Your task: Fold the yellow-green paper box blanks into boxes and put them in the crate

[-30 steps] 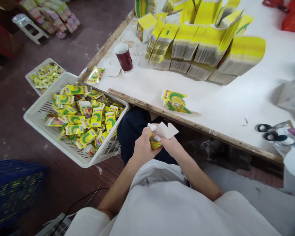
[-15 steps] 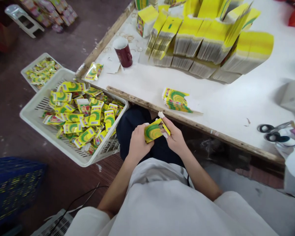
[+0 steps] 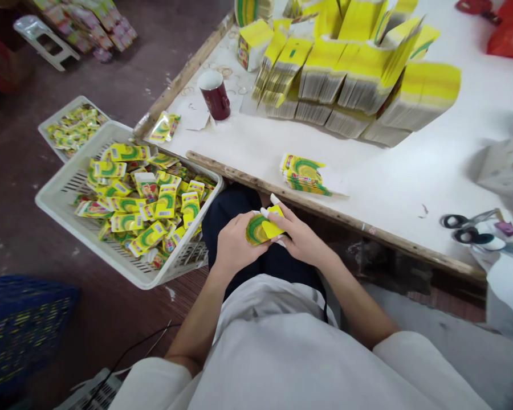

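Over my lap, my left hand (image 3: 235,245) and my right hand (image 3: 299,236) both grip one small yellow-and-green carton (image 3: 263,226). My left fingers cup it from below and my right fingers press on its end flap. A short stack of flat cartons (image 3: 305,173) lies on the white table (image 3: 389,182) just beyond my hands. To my left a white plastic basket (image 3: 68,210) holds several folded cartons of the same print.
Rows of flat yellow cartons (image 3: 354,74) stand at the back of the table beside a dark red mug (image 3: 216,97). Scissors (image 3: 470,225) lie at the right edge. A smaller tray (image 3: 70,128) of packets and a blue crate (image 3: 21,330) sit on the floor.
The carton went from showing white open flaps to a closed yellow-green box held between both hands. My right fingers have moved onto its end.
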`<state>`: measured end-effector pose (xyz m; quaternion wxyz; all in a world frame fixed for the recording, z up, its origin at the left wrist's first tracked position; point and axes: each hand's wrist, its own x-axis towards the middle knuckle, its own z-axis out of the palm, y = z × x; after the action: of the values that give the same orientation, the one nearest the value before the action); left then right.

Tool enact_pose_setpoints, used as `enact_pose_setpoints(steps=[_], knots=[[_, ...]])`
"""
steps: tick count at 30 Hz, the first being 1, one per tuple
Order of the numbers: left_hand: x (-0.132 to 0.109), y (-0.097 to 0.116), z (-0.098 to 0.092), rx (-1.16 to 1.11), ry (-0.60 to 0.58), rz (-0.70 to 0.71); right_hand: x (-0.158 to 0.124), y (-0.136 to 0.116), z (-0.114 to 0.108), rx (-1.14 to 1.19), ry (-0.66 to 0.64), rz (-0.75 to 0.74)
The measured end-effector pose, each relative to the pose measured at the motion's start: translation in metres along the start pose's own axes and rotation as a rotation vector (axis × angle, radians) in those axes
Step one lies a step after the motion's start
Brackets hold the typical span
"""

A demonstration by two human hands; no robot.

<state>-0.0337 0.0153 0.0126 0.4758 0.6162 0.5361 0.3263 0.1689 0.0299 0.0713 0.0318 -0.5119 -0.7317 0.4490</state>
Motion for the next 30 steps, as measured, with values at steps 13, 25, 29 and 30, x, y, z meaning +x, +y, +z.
enact_pose_setpoints(steps=[13, 25, 29, 30], knots=[[-0.006, -0.003, 0.014, -0.104, -0.053, -0.147, 0.003, 0.001, -0.007, 0.051, -0.1, 0.022], [0.002, -0.04, -0.015, -1.362, 0.877, -0.756, 0.028, 0.054, -0.063, -0.259, 0.629, 0.485], [0.001, -0.03, -0.007, -1.455, 0.692, -1.003, 0.033, 0.088, -0.067, -0.294, 0.647, 0.509], [-0.001, -0.026, -0.002, -1.456, 0.636, -1.015, 0.034, 0.092, -0.065, -0.287, 0.653, 0.489]])
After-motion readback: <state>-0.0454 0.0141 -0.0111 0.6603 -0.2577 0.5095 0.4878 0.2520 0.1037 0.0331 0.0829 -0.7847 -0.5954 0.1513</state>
